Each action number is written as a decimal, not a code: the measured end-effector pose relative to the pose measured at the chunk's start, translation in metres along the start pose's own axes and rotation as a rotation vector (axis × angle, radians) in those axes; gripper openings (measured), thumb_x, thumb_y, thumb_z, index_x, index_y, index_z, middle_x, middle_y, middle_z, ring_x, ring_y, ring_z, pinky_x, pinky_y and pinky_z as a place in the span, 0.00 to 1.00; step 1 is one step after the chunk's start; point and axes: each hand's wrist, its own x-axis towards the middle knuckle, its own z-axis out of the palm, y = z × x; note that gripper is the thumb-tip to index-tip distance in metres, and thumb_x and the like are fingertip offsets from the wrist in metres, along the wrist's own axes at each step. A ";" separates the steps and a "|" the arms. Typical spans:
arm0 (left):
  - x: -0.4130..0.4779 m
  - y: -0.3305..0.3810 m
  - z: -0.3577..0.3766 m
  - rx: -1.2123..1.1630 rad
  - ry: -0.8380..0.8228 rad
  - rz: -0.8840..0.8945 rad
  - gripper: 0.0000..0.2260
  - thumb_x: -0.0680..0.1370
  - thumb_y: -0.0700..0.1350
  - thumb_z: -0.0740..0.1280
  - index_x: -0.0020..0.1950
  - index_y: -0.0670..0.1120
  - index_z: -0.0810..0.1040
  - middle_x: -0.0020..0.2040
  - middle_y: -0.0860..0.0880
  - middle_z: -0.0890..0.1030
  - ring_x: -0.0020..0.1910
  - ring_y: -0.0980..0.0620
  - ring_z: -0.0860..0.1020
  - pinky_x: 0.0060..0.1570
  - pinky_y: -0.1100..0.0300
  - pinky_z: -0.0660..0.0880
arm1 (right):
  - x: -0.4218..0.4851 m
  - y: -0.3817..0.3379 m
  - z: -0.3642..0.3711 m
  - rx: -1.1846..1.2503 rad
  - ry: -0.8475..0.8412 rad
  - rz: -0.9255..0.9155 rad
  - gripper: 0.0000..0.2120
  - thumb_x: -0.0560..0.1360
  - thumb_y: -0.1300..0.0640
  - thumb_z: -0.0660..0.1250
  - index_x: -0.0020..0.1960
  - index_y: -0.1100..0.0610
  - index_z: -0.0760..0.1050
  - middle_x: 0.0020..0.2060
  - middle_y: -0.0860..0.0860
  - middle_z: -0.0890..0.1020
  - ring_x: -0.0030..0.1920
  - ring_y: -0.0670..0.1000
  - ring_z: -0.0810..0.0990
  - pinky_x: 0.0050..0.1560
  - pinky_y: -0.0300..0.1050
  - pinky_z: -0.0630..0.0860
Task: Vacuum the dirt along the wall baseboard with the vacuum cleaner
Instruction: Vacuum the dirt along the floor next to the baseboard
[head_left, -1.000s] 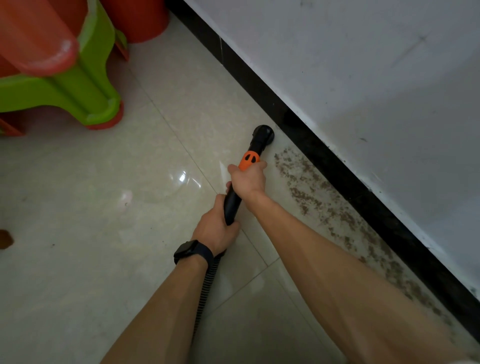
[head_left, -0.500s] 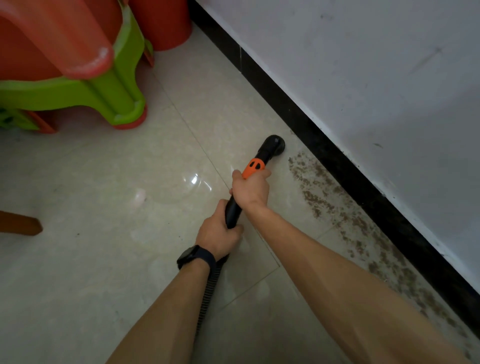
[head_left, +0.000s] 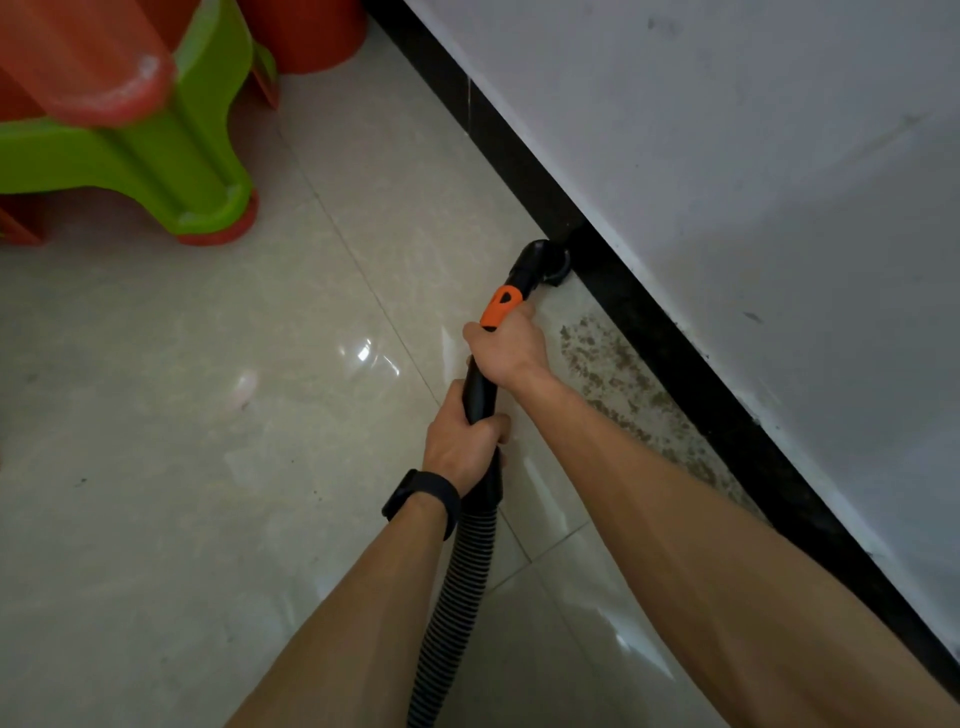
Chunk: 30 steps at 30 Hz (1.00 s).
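Observation:
A black vacuum wand (head_left: 480, 387) with an orange collar (head_left: 500, 306) ends in a round black nozzle (head_left: 543, 262) that touches the black baseboard (head_left: 675, 364). My right hand (head_left: 511, 348) grips the wand just below the orange collar. My left hand (head_left: 460, 444), with a black watch on the wrist, grips the wand lower down where the ribbed hose (head_left: 462, 587) begins. A strip of brown dirt (head_left: 623, 395) lies on the tile along the baseboard, to the right of my right hand and nearer me than the nozzle.
A green plastic stool (head_left: 156, 156) with red stools nested around it stands at the upper left. A red bucket (head_left: 306, 31) stands by the baseboard at the top. The white wall (head_left: 727, 156) fills the right. Pale glossy floor tiles (head_left: 208, 415) spread to the left.
The nozzle has moved forward and to the right, from the open tile to the baseboard. Both hands went with it and kept their grip.

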 end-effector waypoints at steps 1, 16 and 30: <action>0.001 0.000 0.002 0.004 -0.002 0.001 0.19 0.65 0.42 0.67 0.55 0.53 0.74 0.39 0.44 0.79 0.31 0.43 0.81 0.32 0.50 0.80 | 0.001 0.002 -0.002 0.003 0.002 0.001 0.29 0.80 0.52 0.67 0.72 0.65 0.59 0.54 0.58 0.80 0.39 0.50 0.77 0.29 0.40 0.67; -0.018 -0.010 -0.021 0.416 -0.030 0.188 0.14 0.72 0.43 0.69 0.52 0.55 0.69 0.39 0.46 0.79 0.35 0.48 0.79 0.31 0.57 0.76 | -0.036 0.021 0.003 0.397 0.020 0.124 0.20 0.78 0.57 0.69 0.62 0.56 0.60 0.52 0.61 0.82 0.47 0.60 0.86 0.51 0.59 0.84; -0.069 -0.040 -0.115 0.858 -0.022 0.277 0.16 0.72 0.47 0.69 0.48 0.60 0.62 0.35 0.50 0.77 0.30 0.50 0.76 0.28 0.58 0.69 | -0.116 0.009 0.066 0.758 -0.049 0.240 0.23 0.79 0.58 0.67 0.67 0.53 0.57 0.43 0.51 0.82 0.35 0.44 0.84 0.36 0.39 0.80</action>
